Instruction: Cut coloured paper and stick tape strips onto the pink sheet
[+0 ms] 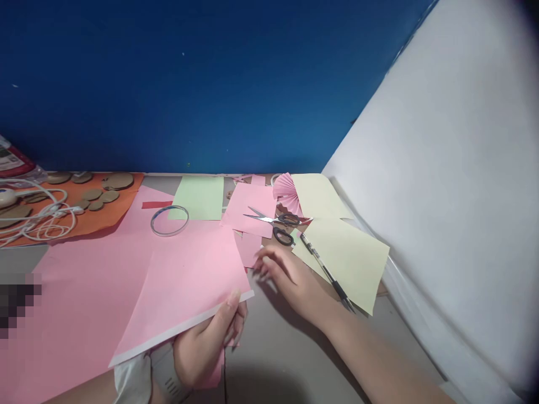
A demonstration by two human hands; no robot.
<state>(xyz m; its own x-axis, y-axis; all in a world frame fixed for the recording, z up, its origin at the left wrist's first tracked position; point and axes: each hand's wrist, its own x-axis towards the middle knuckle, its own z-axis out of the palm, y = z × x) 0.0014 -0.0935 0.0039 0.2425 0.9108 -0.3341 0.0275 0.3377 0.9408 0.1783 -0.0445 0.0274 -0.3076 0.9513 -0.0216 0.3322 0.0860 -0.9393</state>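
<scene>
My left hand (210,342) grips a pink sheet of paper (189,275) by its near edge, thumb on top and fingers beneath. A white strip (181,331) runs along that edge. To the right, my right hand (290,278) hovers over the grey table by some pink paper scraps (248,249); its fingers are loosely bent and apart, and I see nothing held in them. Just beyond it lie scissors (273,221) with black handles, blades spread, partly on a small pink sheet (248,202). A black pen (326,269) rests slantwise on pale yellow paper (357,258).
A larger pink sheet (84,297) covers the left, with a thin ring (152,224) on it. Behind are green paper (202,199) and a pleated pink fan (286,188). White cables (46,219) and cardboard discs (118,180) lie on orange paper (113,207). Walls border the back and right.
</scene>
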